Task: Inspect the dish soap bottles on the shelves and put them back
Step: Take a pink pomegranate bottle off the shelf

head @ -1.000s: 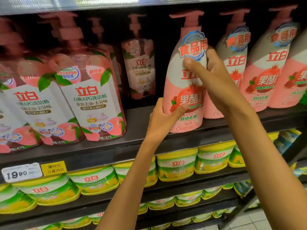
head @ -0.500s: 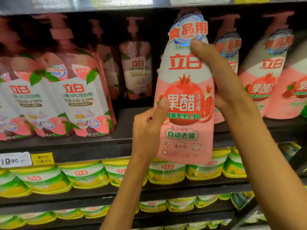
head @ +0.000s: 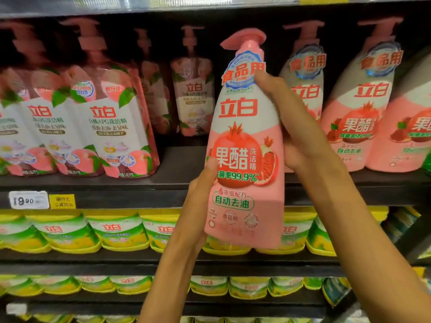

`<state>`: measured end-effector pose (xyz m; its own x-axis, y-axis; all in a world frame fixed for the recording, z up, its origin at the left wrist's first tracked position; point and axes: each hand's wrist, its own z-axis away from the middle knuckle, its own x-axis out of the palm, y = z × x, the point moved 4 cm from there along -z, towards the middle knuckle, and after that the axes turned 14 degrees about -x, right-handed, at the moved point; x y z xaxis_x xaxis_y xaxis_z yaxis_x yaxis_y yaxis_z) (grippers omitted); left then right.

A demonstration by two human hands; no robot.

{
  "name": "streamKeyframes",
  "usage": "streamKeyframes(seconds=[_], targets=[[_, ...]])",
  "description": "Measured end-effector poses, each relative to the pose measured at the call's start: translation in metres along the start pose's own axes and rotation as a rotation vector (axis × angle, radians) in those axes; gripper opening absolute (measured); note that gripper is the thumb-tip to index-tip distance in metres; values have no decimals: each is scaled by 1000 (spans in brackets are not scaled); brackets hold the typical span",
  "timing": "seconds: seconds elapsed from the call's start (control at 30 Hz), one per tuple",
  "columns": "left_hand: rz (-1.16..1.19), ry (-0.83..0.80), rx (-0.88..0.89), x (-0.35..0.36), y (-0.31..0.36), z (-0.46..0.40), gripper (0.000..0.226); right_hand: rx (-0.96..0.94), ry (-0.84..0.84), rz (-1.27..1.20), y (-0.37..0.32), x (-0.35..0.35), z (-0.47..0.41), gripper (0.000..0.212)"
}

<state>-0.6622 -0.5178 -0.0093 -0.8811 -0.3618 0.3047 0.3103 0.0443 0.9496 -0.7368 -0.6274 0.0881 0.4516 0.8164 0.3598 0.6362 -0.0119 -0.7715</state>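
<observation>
Pink pump bottle [head: 245, 159] was under inspection, label toward us, clear of the shelf [head: 177, 173]. Our left hand [head: 198, 206] and right hand [head: 289, 127] had fingers curled round it; we judged an upright return to the gap next.

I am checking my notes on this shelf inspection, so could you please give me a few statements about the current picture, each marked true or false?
1. The pink pump-top dish soap bottle with the pomegranate label is held off the shelf in both hands. True.
2. The left hand grips the bottle's pump head. False: it holds the lower left side, thumb on the label.
3. The right hand holds the bottle's right side, one fingertip at the blue and red neck sticker. True.
4. The bottle is held upside down. False: it is upright, pump on top.
5. The white price tag is on the shelf edge at lower left. True.
</observation>
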Motion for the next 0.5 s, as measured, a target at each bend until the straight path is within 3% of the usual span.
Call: streamKeyframes(seconds=[0.23,0.43,0.5], targets=[[170,-89,-67,5,-1,3,48,74,-28,-272,10,14,-7,63],[147,-52,-149,-12,-9,1,48,74,110,-154,20,7,-8,47],[156,-46,-148,-18,-10,1,42,-9,154,-61,18,7,-8,28]])
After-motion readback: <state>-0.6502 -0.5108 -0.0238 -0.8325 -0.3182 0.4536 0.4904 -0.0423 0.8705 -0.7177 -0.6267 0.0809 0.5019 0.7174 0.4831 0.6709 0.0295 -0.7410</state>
